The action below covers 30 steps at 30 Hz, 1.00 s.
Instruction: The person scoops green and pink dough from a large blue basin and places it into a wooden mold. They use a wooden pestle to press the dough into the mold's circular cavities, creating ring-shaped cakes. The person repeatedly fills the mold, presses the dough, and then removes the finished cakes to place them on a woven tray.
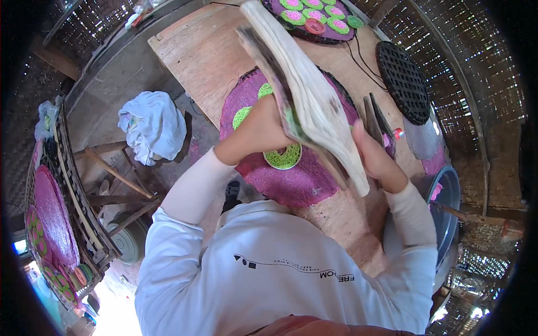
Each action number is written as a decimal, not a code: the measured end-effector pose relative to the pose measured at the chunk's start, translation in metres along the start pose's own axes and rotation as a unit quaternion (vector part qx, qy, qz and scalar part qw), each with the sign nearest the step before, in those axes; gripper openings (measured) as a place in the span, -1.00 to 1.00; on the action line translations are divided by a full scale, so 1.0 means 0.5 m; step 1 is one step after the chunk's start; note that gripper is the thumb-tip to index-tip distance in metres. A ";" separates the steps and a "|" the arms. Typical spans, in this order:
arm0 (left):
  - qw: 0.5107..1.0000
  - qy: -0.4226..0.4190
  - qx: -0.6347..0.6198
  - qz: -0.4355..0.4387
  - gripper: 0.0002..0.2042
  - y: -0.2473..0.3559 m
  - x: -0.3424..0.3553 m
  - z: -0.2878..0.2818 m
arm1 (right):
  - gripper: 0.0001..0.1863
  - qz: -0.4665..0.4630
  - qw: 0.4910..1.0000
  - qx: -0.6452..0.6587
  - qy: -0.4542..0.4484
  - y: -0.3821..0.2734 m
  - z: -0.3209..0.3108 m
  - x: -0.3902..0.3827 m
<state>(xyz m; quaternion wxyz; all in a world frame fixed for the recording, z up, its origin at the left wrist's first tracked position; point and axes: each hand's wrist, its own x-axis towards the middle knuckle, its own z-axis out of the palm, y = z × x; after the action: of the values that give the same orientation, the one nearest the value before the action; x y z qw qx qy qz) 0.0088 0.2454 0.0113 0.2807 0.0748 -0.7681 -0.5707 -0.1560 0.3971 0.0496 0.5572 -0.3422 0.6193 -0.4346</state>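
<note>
A long, pale wooden tool in two pieces, like a lever press (314,95), slants across the space in front of my chest. Green and purple smears mark its lower piece. My left hand (259,127) is closed round that piece near its middle. On the other side, my right hand (376,155) grips near the tool's close end, thumb up along the wood; its fingers are partly hidden. Beneath the tool lies a round tray with purple cloth (297,185). A round mould of green strands (282,159) sits on the cloth, partly behind my left hand. More green strand rounds (241,116) lie farther left.
At the far edge of the wooden table (196,50) stands a tray of pink-and-green rounds (314,15). A black woven tray (402,82) leans at right, above a blue tub (446,207). White cloth (152,127) is bundled at left, near a rack with purple trays (56,215).
</note>
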 end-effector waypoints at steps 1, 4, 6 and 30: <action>0.998 0.054 -0.023 -0.010 -0.50 0.018 0.000 -0.007 | -0.46 -0.033 0.999 0.033 -0.018 0.026 -0.005 0.023; 0.980 0.198 0.016 0.021 -0.62 0.025 -0.029 -0.031 | -0.38 -0.263 0.924 -0.275 -0.032 0.112 0.000 0.089; 0.967 0.252 0.027 -0.018 -0.64 0.028 -0.054 -0.050 | -0.26 -0.273 0.888 -0.369 -0.038 0.147 0.020 0.097; 0.984 0.173 -0.025 -0.020 -0.57 0.018 -0.014 0.025 | -0.06 -0.243 0.837 -0.487 0.063 0.138 -0.102 -0.007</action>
<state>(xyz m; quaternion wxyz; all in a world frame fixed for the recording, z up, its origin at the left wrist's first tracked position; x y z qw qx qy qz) 0.0101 0.2620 0.0150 0.3997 0.1805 -0.6916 -0.5739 -0.2019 0.4353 -0.0124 0.1550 -0.6804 0.6819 -0.2192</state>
